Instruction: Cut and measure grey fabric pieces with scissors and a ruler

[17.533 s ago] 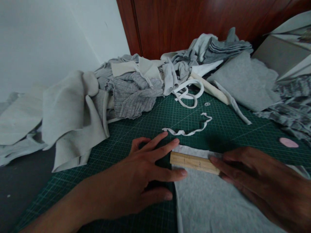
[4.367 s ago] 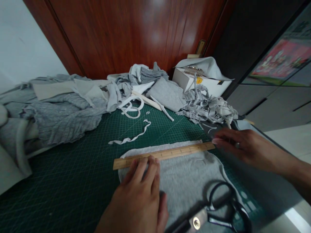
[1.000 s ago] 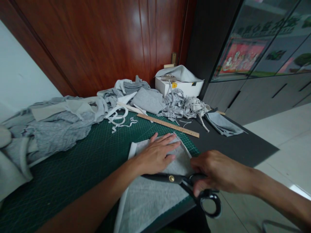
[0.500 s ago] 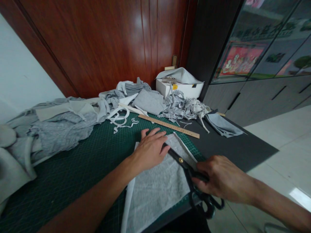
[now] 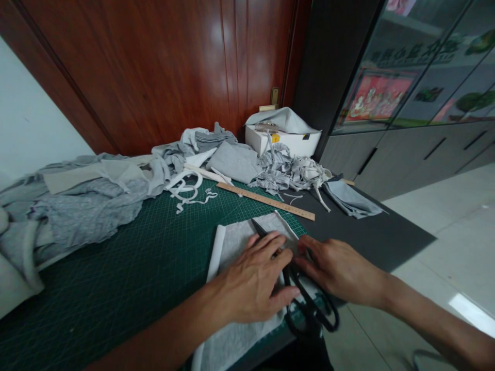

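In the head view, the left hand (image 5: 251, 281) has moved from the cloth (image 5: 236, 245) onto the scissors (image 5: 259, 229), its thumb spread apart; I cannot tell whether it grips them. The right hand (image 5: 332, 265), fingers bent, is at the cloth's right edge, beside the handles; its hold is unclear. The cloth lies under both hands, the ruler (image 5: 266, 201) beyond them.

half hidden, half cropped

beneath the left hand (image 5: 253, 283) we lose the middle of the scissors (image 5: 260, 230); below it, the grey cloth (image 5: 237, 342) runs off the bottom edge. beyond the right hand (image 5: 336, 265), we cannot read the wooden ruler (image 5: 266, 201).
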Motion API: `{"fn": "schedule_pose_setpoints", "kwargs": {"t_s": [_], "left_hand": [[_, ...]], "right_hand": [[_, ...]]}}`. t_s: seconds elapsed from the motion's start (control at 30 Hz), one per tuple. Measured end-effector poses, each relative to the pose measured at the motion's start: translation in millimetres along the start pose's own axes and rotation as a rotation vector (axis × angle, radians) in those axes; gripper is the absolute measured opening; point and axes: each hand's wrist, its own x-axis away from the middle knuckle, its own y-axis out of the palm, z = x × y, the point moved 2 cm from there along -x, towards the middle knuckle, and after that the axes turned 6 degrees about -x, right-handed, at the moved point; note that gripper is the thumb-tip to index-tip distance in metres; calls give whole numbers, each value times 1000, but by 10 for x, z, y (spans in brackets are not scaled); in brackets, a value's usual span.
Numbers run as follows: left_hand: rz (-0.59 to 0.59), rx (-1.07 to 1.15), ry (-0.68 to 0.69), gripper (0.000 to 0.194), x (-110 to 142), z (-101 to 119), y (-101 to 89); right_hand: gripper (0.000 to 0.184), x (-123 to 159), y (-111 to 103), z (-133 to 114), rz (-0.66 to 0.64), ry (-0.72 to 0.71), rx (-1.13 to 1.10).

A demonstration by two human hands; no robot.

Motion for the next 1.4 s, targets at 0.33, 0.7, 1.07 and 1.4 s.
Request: {"fn": "schedule_pose_setpoints", "kwargs": {"t_s": [0.33, 0.7, 1.07, 1.4], "left_hand": [[-22, 56, -185, 19, 272, -452, -286], [-25, -242, -408, 18, 618, -1136, -705], [-13, 1, 29, 30, -228, -95, -94], [36, -124, -48, 59, -313, -11, 80]], "right_hand": [[22, -46, 88, -35, 22, 23, 133], [8, 21, 174, -31, 99, -60, 204], [44, 63, 111, 53, 24, -23, 103], [43, -362, -251, 650, 139, 166, 168]]}}
